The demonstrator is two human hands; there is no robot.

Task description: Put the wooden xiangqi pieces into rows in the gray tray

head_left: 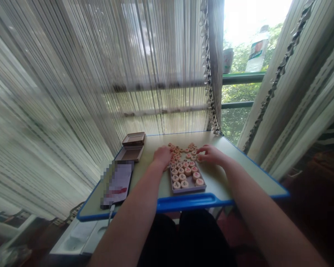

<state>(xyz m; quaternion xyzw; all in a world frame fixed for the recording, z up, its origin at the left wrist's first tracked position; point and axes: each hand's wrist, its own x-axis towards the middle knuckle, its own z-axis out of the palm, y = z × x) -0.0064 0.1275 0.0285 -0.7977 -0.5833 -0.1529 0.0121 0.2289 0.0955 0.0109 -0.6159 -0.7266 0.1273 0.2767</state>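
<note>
Cream counter [156, 141]: blue-edged, under everything below; directions run from the tray.
Tray [190, 181]: shallow, partly filled with round character pieces [187, 171], gap near 5 o'clock.
Loose pieces [186, 151]: heaped at 12.
Left hand [163, 155]: 10 o'clock, fingers at the heap; grip unclear.
Right hand [211, 154]: 2 o'clock, fingers bent at the heap's edge; grip unclear.
Open boxes [130, 154]: 10 o'clock.
Tablet [117, 181]: 9 o'clock.

Note sheer striped curtains [156, 55] hanging behind the desk [215, 175]. Note a labelled bottle [257, 51] and a cup-like container [228, 60] at the green railing [239, 78], foliage [233, 124] beyond. Record a dark-edged device [119, 181], partly pixelated, on the desk's left side, white cable [111, 210] at its near end.
</note>
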